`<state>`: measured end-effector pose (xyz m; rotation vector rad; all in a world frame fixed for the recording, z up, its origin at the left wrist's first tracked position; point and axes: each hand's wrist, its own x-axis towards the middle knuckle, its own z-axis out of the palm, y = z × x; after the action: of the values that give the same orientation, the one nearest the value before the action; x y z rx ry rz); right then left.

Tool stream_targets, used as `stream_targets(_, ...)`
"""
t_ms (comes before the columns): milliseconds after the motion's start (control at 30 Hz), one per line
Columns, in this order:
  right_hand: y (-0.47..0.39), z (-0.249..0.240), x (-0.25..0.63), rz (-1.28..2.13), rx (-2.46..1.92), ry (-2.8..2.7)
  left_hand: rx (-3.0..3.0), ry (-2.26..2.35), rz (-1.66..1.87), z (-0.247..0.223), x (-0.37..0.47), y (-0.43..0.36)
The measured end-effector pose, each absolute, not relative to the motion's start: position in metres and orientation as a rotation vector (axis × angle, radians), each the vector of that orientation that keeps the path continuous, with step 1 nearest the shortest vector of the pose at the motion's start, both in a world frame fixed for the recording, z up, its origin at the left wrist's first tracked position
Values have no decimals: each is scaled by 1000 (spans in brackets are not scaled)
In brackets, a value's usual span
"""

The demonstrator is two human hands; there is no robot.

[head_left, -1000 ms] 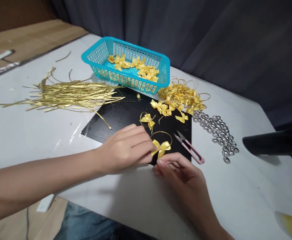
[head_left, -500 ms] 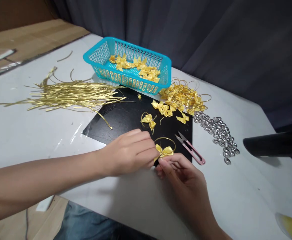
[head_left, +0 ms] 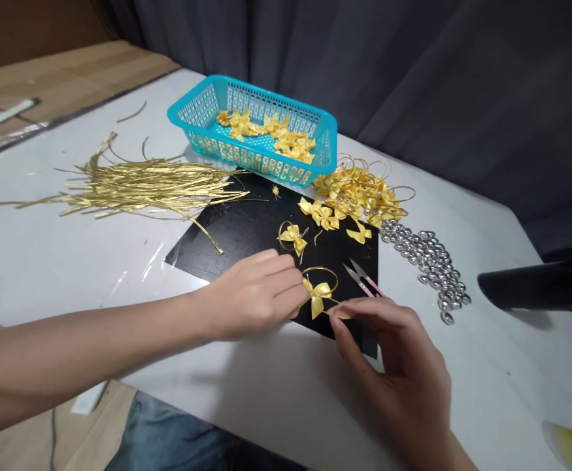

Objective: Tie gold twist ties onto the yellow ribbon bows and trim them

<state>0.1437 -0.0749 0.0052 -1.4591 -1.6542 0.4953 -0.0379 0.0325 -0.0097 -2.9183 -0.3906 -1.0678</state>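
While the left hand (head_left: pixel 259 294) curls near the tabletop's (head_left: pixel 246 386) front edge, grip hidden, the right hand (head_left: pixel 398 356) pinches gold cord (head_left: pixel 333 301) on a glossy yellow bow (head_left: pixel 317 296).

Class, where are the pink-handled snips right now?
In the head view, the snips lie by the right edge of the black mat, left of the silver beads, partly behind the right hand.

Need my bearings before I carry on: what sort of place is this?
Probably a small craft or hand-assembly workspace; whether home or workshop, I can't tell. What shows it: yellow bows in a blue basket, a bundle of gold cords, and snips on a black mat.
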Motion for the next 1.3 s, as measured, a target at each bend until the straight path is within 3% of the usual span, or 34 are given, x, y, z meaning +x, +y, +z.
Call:
stream_targets(200,-81,14,145,440,-1316,-1845,-2957,-330,-1032,-7,-39,32)
stream_targets(400,-72,24,151,357,-1467,-1290,-3056,-229,-1124,-13,-39,29)
stream_targets(600,-55,22,166,1136,-1678,-1319,-3170,-199,-1309,-17,-38,22)
stream_targets(700,-54,19,157,1352,-1622,-1259,-3170,-186,-1308,-16,-38,21)
stream_targets(1300,-62,7,150,1247,-1621,-1043,-3153,-228,-1222,-16,-35,24)
